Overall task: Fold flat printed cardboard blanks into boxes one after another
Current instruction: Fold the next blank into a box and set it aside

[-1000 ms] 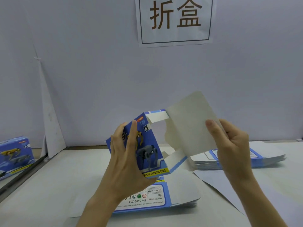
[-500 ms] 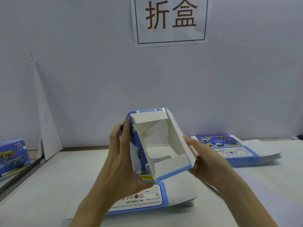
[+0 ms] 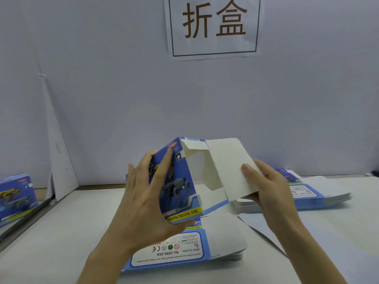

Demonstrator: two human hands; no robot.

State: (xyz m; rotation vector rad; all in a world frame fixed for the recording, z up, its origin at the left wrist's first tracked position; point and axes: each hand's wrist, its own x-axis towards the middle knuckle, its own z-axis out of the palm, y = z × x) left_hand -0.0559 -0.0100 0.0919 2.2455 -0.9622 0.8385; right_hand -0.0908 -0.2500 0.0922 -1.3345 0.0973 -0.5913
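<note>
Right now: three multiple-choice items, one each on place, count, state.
1. Finished box is where? A far left; B far right; C centre.
2. Stacks of flat blanks on the table? A one; B two; C four.
3. Held box is? A flat; B closed; C open-ended.
A: it sits at the picture's left edge. B: near stack under the held box, right stack. C: right hand pinches its unfolded white flap, left hand grips the printed side.
</note>
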